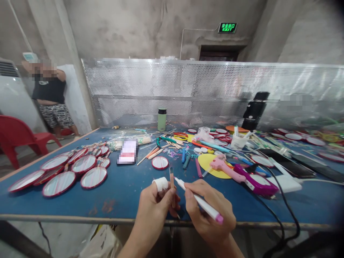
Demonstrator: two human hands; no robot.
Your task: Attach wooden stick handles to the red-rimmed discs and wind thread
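Note:
My left hand (156,206) pinches a flat wooden craft stick (172,184) upright near the table's front edge. The stick's top end looks grey, and a white wrapping (161,184) covers one of my fingers. In my right hand (211,211) is a white marker pen (200,201) with a pink rear end. Its tip points up and left, close beside the stick; whether they touch I cannot tell. Just beyond my hands lies a small round mirror (160,163) with a red rim. Several larger red-rimmed round mirrors (94,177) are heaped at the left.
A phone (127,151) stands behind the heap. Farther back are a green bottle (162,119) and a cup of pens (238,141). At the right lie a pink glue gun (227,168), a purple device (258,181) and black cables (288,211). A person (52,93) stands at far left.

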